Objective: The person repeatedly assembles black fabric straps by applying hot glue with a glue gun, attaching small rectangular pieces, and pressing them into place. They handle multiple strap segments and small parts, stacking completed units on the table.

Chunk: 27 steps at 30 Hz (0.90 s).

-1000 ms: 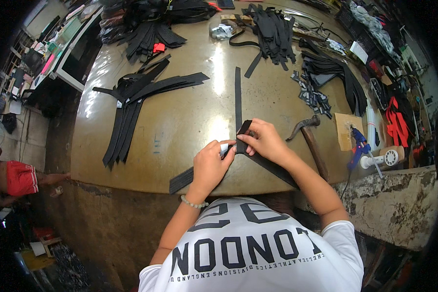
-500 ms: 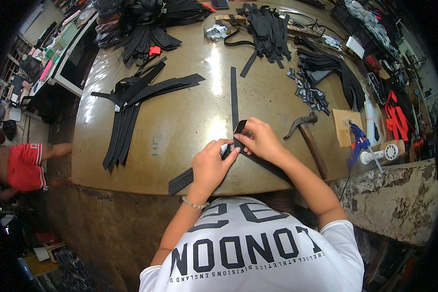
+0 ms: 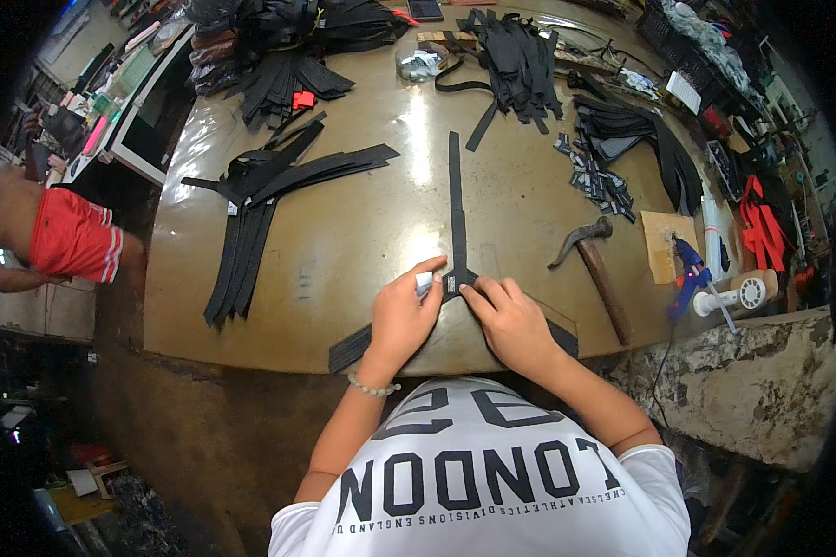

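Note:
Black webbing straps [image 3: 456,204] meet in a Y shape near the table's front edge. A small dark tag [image 3: 450,283] with pale marks lies at their junction. My left hand [image 3: 405,314] rests beside the junction, its fingers curled round a small white piece [image 3: 424,283] whose kind I cannot make out. At the junction's right side, my right hand [image 3: 515,325] is closed, with thumb and forefinger pressed together on the strap. One strap end [image 3: 351,347] passes under my left wrist, and another [image 3: 563,339] lies beneath my right forearm.
A hammer [image 3: 599,278] lies to the right, near a blue glue gun [image 3: 689,269] on cardboard [image 3: 658,243]. Small dark tags [image 3: 596,178] and strap bundles [image 3: 520,70] sit farther back. Joined straps [image 3: 246,209] lie left. A person in red shorts [image 3: 74,234] stands beyond the table's left side.
My right hand has let the raised strap end down and moved lower, onto the junction, where the tag now shows. My left hand stays close by. The person at left has come further into view.

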Tool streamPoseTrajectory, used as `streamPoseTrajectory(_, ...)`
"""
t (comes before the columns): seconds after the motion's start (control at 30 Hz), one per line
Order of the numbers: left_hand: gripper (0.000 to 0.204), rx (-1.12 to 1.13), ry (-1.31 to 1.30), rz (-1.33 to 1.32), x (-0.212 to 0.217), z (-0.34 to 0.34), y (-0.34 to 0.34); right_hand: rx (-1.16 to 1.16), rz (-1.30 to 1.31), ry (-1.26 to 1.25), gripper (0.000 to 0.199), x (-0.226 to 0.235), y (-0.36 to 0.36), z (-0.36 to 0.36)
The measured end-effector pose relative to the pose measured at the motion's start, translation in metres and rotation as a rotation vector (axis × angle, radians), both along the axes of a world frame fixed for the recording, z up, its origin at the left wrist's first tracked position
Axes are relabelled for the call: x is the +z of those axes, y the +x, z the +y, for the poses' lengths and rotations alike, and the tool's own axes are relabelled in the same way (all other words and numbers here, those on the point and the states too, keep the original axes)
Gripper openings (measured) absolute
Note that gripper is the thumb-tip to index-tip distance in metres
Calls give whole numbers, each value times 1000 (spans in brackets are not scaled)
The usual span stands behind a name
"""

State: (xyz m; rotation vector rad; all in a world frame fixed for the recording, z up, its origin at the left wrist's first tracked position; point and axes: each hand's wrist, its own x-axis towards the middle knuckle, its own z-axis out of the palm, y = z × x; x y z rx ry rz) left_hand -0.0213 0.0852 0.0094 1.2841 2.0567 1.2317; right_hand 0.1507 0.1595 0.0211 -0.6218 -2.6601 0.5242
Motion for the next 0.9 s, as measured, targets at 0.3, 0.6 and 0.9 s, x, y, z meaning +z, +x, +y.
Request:
streamPoseTrajectory(0.3,14,93,-103,109,12,-31,-9,-829,-202,270,30,7,96,52)
streamPoseTrajectory(0.6,12,58,17,193,-1,-25,-2,-329,-125,-319,31,32,18,-11)
streamPoseTrajectory(0.9,21,22,-66,232,7,-29,0,-349,-126,-277,34,29,31,-26)
